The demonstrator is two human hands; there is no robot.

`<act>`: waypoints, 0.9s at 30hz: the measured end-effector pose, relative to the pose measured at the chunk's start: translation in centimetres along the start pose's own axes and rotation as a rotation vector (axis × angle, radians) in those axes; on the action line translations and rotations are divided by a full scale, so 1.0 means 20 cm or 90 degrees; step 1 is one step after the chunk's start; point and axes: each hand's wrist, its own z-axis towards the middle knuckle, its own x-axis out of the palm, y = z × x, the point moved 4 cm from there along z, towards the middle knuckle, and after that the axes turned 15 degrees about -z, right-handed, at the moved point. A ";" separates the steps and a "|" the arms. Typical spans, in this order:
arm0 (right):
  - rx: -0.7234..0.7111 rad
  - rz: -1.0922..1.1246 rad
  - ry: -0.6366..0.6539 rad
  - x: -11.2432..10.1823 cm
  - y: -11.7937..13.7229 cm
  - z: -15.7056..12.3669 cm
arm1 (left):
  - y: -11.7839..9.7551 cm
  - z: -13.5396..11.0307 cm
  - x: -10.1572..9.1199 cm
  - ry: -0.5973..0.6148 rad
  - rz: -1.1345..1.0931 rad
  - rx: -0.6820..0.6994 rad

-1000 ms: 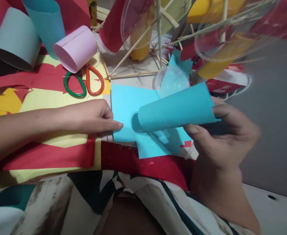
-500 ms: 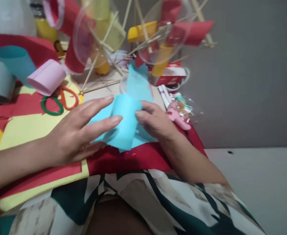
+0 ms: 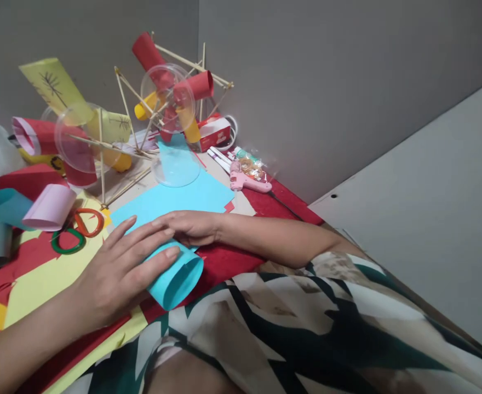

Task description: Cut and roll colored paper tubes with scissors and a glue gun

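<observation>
Beyond the flat sky-blue paper sheet (image 3: pixel 183 198), we have pale wooden-stick frames (image 3: pixel 103 189) bearing red and yellow paper tubes (image 3: pixel 194 86). At the sheet's near side is our bright-blue rolled-paper tube (image 3: pixel 169 280). Left of the sheet lie green-and-orange-handled scissors (image 3: pixel 80 227); right, a pink plastic glue gun (image 3: pixel 243 182). Our left hand (image 3: pixel 121 262), fingers outstretched, covers the rolled-paper tube's far end; our right hand (image 3: pixel 198 225) bends behind, grip hidden.

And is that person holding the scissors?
No, the scissors lie beside the pink tube, apart from the left hand and right hand.
</observation>
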 end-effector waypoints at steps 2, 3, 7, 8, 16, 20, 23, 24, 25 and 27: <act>-0.024 -0.075 -0.031 0.01 0.02 -0.01 | 0.00 0.03 0.01 0.011 -0.026 -0.011; -0.031 -0.111 -0.047 0.00 0.05 -0.03 | 0.00 0.03 0.01 0.007 -0.049 -0.023; -0.074 -0.390 -0.267 -0.19 0.19 -0.31 | 0.06 0.00 -0.02 -0.104 -0.143 -0.162; -0.095 -0.555 -0.427 -0.27 0.23 -0.42 | 0.09 -0.01 -0.03 -0.136 -0.163 -0.218; 0.263 -1.036 -0.623 -0.67 -0.01 -0.83 | 0.25 0.05 0.01 -0.220 -0.368 -0.520; 0.199 -1.007 -0.627 -0.72 -0.04 -0.81 | 0.27 0.03 0.02 -0.243 -0.401 -0.566; 0.129 -0.954 -0.666 -0.75 0.02 -0.87 | 0.32 -0.01 0.03 -0.214 -0.388 -0.571; 0.112 -0.940 -0.683 -0.76 0.03 -0.90 | 0.34 -0.03 0.03 -0.209 -0.385 -0.558; 0.090 -0.911 -0.706 -0.77 0.05 -0.92 | 0.35 -0.04 0.03 -0.212 -0.384 -0.537; 0.016 -0.751 -0.778 -0.78 0.06 -0.97 | 0.38 -0.05 0.04 -0.229 -0.386 -0.508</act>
